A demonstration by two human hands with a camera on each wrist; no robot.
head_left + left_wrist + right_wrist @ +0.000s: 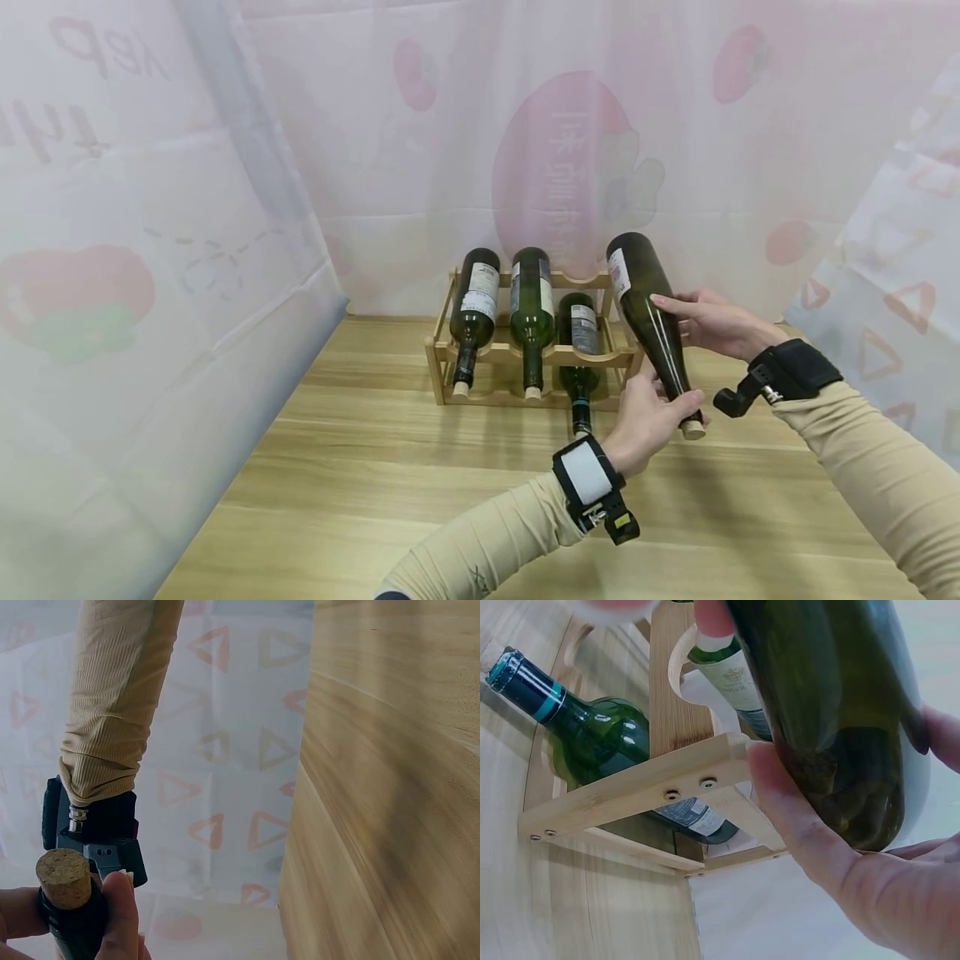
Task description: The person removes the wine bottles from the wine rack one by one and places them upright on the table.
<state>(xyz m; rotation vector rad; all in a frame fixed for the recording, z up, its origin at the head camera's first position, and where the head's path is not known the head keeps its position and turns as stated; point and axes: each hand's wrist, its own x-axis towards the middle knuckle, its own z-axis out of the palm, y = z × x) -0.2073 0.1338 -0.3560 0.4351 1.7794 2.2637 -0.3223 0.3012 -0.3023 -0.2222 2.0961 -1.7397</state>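
Both hands hold a dark wine bottle (651,304) tilted over the right end of a wooden wine rack (495,354), its base up toward the back and its neck down toward the person. The left hand (647,417) grips the neck close to the cork (64,877). Around the body, the right hand (712,323) holds the bottle from the right side, thumb on top. In the right wrist view, the thumb and fingers wrap the glass near the base, beside the rack's end.
Two corked bottles, one dark (477,304) and one green (532,312), lie on the rack's upper tier. Another green bottle (580,379) lies on the lower tier, neck forward. The rack stands on a wood-grain table (360,467) before printed curtains (420,167).
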